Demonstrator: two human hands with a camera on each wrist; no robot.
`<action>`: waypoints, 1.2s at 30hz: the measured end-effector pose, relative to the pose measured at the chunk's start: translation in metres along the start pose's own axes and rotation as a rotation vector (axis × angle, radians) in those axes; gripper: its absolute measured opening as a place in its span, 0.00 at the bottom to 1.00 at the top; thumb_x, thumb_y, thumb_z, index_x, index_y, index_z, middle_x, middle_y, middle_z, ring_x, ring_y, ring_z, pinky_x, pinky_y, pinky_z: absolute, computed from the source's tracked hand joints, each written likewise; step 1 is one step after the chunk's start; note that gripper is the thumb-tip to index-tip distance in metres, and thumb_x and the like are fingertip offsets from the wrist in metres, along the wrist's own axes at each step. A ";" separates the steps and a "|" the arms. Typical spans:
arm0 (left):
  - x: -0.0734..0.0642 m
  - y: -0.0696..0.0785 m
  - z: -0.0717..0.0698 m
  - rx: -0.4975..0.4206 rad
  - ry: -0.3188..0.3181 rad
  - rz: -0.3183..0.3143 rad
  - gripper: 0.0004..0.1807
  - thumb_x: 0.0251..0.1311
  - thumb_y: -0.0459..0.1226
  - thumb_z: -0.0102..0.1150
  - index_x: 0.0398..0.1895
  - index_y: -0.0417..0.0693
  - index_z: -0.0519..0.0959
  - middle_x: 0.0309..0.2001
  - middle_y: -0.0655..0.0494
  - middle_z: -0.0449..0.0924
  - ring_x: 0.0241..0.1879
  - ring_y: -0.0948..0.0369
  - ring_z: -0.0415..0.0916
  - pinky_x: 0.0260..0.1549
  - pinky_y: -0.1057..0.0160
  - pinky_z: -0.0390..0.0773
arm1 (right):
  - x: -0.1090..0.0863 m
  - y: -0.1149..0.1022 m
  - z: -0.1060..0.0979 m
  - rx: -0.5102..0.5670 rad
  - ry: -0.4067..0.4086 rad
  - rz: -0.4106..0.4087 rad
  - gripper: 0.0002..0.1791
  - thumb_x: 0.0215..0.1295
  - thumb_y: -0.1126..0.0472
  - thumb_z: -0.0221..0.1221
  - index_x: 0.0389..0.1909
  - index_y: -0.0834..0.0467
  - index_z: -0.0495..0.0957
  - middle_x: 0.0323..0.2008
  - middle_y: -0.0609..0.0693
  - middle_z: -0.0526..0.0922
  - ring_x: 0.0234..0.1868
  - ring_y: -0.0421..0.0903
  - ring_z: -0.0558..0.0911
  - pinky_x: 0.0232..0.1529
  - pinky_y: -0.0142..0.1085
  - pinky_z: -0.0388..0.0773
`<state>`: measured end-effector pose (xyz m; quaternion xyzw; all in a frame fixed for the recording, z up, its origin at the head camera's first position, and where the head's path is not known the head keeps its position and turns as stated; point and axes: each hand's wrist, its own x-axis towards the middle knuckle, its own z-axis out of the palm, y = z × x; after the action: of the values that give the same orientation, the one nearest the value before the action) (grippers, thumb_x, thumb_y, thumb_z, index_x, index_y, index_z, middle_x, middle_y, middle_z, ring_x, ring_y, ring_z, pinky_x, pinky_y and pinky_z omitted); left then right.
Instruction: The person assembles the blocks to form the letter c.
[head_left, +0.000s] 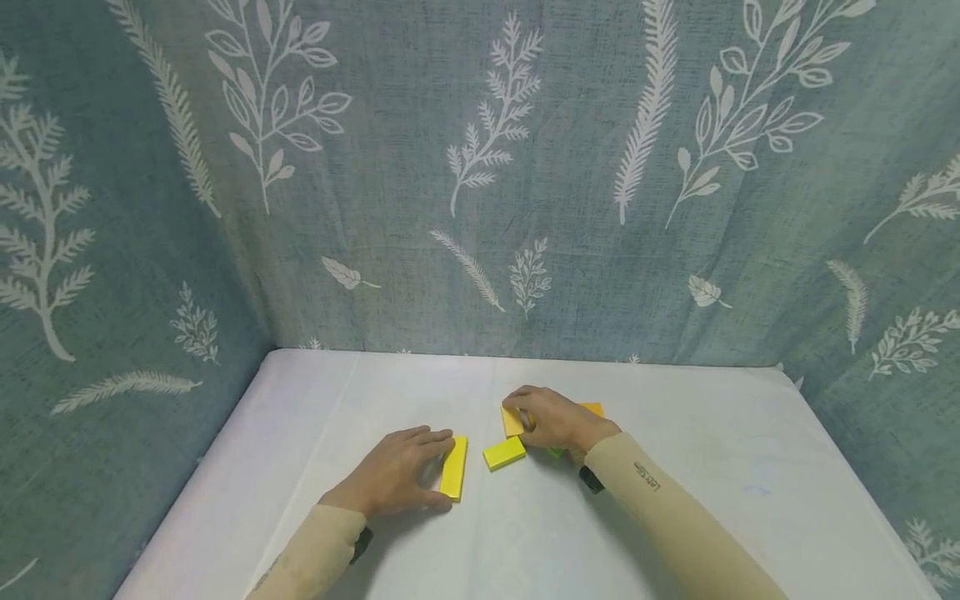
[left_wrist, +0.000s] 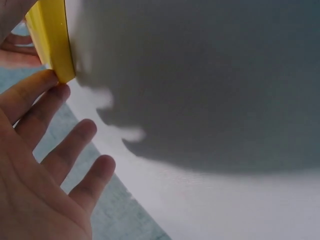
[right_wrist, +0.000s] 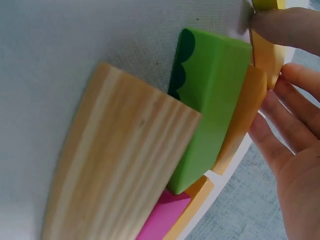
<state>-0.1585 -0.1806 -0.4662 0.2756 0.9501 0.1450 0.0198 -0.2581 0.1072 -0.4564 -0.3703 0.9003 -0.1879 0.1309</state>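
Note:
A long yellow block [head_left: 453, 469] lies on the white table, gripped end to end between the thumb and fingertips of my left hand [head_left: 401, 472]. In the left wrist view, two fingertips [left_wrist: 56, 82] meet the end of this yellow block [left_wrist: 57, 40], while the other fingers spread free. Farther right, my right hand [head_left: 553, 418] pinches a light orange block [head_left: 512, 421] between thumb and fingers. A smaller yellow block [head_left: 504, 453] lies between the hands, close to the orange one. A green block [right_wrist: 212, 100] is partly hidden under the right hand in the head view.
Near the right palm, a striped wooden block [right_wrist: 120, 155] overlaps the green one in the right wrist view. Another orange block [right_wrist: 242, 120] and a magenta block [right_wrist: 162, 217] sit beside them. Leaf-patterned cloth [head_left: 480, 275] hangs behind the table [head_left: 690, 433].

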 end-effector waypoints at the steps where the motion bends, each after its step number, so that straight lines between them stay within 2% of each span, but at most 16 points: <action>1: -0.001 0.000 0.000 -0.002 -0.001 0.000 0.45 0.47 0.59 0.76 0.67 0.48 0.77 0.68 0.54 0.75 0.68 0.45 0.69 0.67 0.43 0.67 | -0.001 0.001 0.000 0.001 0.002 0.001 0.30 0.64 0.63 0.68 0.68 0.57 0.74 0.65 0.55 0.75 0.67 0.53 0.73 0.65 0.44 0.74; 6: 0.000 0.002 0.001 -0.022 0.006 0.023 0.44 0.48 0.58 0.76 0.67 0.48 0.77 0.68 0.54 0.74 0.68 0.45 0.68 0.67 0.43 0.67 | -0.005 0.004 -0.003 0.006 0.049 0.011 0.30 0.65 0.58 0.68 0.67 0.58 0.74 0.65 0.54 0.75 0.67 0.52 0.74 0.64 0.43 0.74; 10: 0.002 0.003 0.002 -0.018 -0.006 0.022 0.44 0.51 0.58 0.75 0.69 0.48 0.75 0.70 0.55 0.72 0.69 0.45 0.68 0.68 0.43 0.66 | -0.007 0.004 -0.009 0.035 0.155 0.031 0.31 0.63 0.56 0.70 0.66 0.60 0.76 0.64 0.55 0.76 0.66 0.53 0.75 0.64 0.44 0.75; 15: 0.003 0.004 0.001 -0.015 -0.013 0.015 0.45 0.50 0.58 0.75 0.69 0.47 0.75 0.70 0.54 0.72 0.69 0.44 0.67 0.68 0.42 0.66 | -0.009 -0.001 -0.013 0.106 0.280 0.056 0.32 0.61 0.58 0.72 0.66 0.59 0.75 0.64 0.56 0.76 0.64 0.55 0.76 0.61 0.47 0.77; 20: 0.002 0.004 0.002 -0.024 -0.009 -0.013 0.45 0.52 0.60 0.73 0.70 0.48 0.74 0.71 0.54 0.71 0.70 0.44 0.66 0.68 0.42 0.65 | -0.010 -0.010 -0.010 0.134 0.392 0.051 0.31 0.61 0.59 0.72 0.65 0.57 0.77 0.62 0.53 0.77 0.62 0.52 0.77 0.61 0.47 0.77; 24: 0.000 0.003 0.003 -0.020 0.013 -0.039 0.40 0.56 0.60 0.69 0.68 0.50 0.76 0.70 0.55 0.73 0.70 0.45 0.67 0.68 0.41 0.65 | -0.008 -0.021 -0.004 0.146 0.456 0.073 0.29 0.60 0.57 0.73 0.62 0.56 0.79 0.59 0.52 0.78 0.59 0.50 0.79 0.60 0.46 0.78; 29: -0.001 0.002 0.007 -0.022 0.058 -0.019 0.36 0.58 0.59 0.68 0.65 0.49 0.79 0.66 0.53 0.77 0.68 0.45 0.69 0.66 0.41 0.68 | -0.003 -0.031 0.006 0.167 0.469 0.102 0.29 0.58 0.55 0.74 0.60 0.57 0.80 0.57 0.51 0.78 0.57 0.52 0.80 0.61 0.45 0.78; 36: -0.002 0.003 0.008 -0.001 0.069 -0.010 0.36 0.58 0.59 0.68 0.65 0.50 0.79 0.65 0.53 0.77 0.67 0.45 0.70 0.65 0.42 0.69 | 0.008 -0.041 0.022 0.149 0.385 0.128 0.28 0.60 0.52 0.73 0.61 0.54 0.80 0.57 0.51 0.78 0.59 0.51 0.78 0.63 0.48 0.76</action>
<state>-0.1544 -0.1770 -0.4735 0.2658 0.9514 0.1548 -0.0119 -0.2301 0.0692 -0.4586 -0.2587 0.9140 -0.3125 -0.0050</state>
